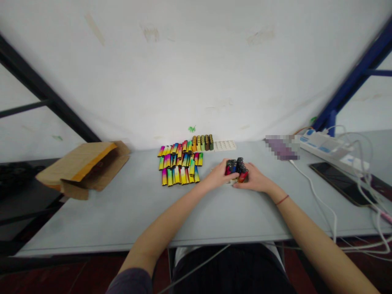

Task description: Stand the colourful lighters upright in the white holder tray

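A tight cluster of upright lighters, with dark tops and red, shiny bodies, stands on the table. My left hand is wrapped round its left side, thumb across the front. From the right, my right hand closes on the same cluster, its fingers partly hidden behind it. A little of a pale base shows under the lighters. To the left lie rows of shiny rainbow-coloured lighter-shaped pieces. Behind them, several rows of upright gold-topped pieces stand beside a white tray with holes.
An open cardboard box lies on its side at the table's left. On the right are a pixelated purple item, a white power strip, a dark phone and tangled white cables. A white wall rises behind the grey table.
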A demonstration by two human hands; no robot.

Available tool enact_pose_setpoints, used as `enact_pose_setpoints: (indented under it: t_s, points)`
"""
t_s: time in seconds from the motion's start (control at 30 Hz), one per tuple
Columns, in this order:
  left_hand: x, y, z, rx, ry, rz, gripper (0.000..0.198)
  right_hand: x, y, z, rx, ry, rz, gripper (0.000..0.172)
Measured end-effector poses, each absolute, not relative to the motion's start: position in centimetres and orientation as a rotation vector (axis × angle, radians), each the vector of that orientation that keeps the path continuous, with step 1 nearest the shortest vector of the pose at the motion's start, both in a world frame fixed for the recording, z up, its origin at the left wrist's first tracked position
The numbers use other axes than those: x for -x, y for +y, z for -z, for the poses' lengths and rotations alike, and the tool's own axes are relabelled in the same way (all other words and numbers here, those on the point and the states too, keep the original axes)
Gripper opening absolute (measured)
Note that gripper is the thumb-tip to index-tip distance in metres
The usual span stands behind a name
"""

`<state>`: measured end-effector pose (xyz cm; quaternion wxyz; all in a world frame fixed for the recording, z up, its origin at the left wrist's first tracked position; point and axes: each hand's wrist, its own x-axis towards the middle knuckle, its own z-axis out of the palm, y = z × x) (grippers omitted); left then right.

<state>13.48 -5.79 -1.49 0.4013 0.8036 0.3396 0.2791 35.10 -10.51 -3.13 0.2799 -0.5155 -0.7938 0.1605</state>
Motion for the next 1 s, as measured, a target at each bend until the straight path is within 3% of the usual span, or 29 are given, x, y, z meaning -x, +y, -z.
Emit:
enact_pose_setpoints:
  t_s: [0.13, 0.33, 0.5, 0.67, 0.8, 1.0]
  points:
    - [-13.0, -5.5, 1.3, -2.008, 0.875, -0.788, 0.043, -35.1, -10.5, 3.1, 1.369, -2.146, -0.423, 0.059]
    - [-12.6, -5.2, 1.1, -2.032, 0.835, -0.78, 0.052, -35.1, -10.5, 3.2, 1.364, -2.143, -0.422, 0.06]
    - [-12.8, -5.6, 1.3, -2.022, 0.866, -0.756, 0.048, -35.2, -10.4, 3.5, 1.368, -2.137, -0.41, 0.062]
    - [-12.9, -5.5, 1.4, -1.805, 0.906, -0.954, 0.049, -35.3, -10.3, 3.5, 1.378, -2.151, -0.426, 0.067]
    - [-11.5, -5.1, 0.1, -1.468, 0.934, -1.019, 0.043, -35.4, -10.2, 3.4, 1.371, -2.16, -0.407, 0.067]
    - [-5.2, -2.8, -3.4, -1.407, 1.177, -1.043, 0.055, -35.5, -10.2, 3.6, 1.405, -2.155, -0.4, 0.068]
